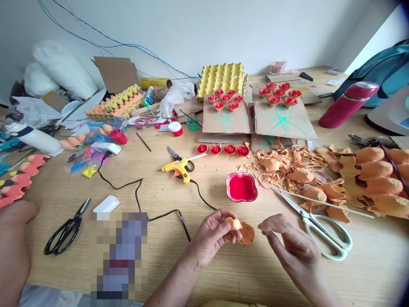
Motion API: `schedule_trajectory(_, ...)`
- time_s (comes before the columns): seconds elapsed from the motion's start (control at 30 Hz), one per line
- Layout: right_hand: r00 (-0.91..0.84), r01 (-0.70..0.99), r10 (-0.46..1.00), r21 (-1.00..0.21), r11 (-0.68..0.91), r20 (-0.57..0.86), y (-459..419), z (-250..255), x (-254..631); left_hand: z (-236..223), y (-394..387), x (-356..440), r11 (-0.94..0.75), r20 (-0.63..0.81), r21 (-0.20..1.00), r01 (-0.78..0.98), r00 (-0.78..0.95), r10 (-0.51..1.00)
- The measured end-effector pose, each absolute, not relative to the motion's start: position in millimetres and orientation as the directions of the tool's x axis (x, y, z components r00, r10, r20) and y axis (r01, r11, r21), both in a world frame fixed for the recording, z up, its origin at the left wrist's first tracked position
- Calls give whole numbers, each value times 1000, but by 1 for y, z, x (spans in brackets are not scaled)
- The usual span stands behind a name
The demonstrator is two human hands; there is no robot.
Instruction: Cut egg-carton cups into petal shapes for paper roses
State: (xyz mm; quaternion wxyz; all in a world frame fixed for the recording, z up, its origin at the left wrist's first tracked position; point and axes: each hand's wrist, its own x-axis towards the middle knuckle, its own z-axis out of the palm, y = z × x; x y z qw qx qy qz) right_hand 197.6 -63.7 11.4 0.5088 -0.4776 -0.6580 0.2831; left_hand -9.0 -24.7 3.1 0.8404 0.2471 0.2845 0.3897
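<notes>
My left hand (214,232) pinches a small orange egg-carton piece (234,223) between thumb and fingers. Just behind it on the table lies a round, petalled egg-carton cup (246,234). My right hand (292,243) hovers to the right of that cup, thumb and index finger curved toward each other, with nothing visible between them. A dish of red paint (242,187) stands beyond my hands. Pale green scissors (326,236) lie open beside my right hand. Farther back, several red paper roses (230,149) form a row.
A yellow glue gun (179,167) rests over dark scissors, its cord trailing toward me. Black scissors (68,228) lie left. Torn carton scraps (300,170) and egg trays (377,175) cover the right. Cardboard sheets (284,119) bear red roses. Another person's arm (14,243) enters at left.
</notes>
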Motion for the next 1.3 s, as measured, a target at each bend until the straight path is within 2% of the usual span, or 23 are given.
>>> schedule_trajectory(0.27, -159, 413, 875, -774, 480, 458, -60, 21, 169, 6, -27, -5, 581, -336, 686, -437, 519, 786)
schedule_trajectory(0.53, -166, 476, 887, -752, 455, 431, -63, 15, 169, 5, -29, -2, 515, -282, 751, -413, 505, 816)
schedule_trajectory(0.83, -157, 455, 902, -781, 428, 403, -62, 12, 167, 4, -29, -1, 499, -262, 772, -394, 517, 815)
schedule_trajectory(1.1, 35, 505, 925, -806, 310, 378, -56, 14, 185, 5, -27, -5, 583, -314, 681, -443, 542, 780)
schedule_trajectory(1.3, 202, 503, 919, -841, 198, 337, -48, 6, 223, 3, -27, -8, 578, -259, 655, -486, 574, 776)
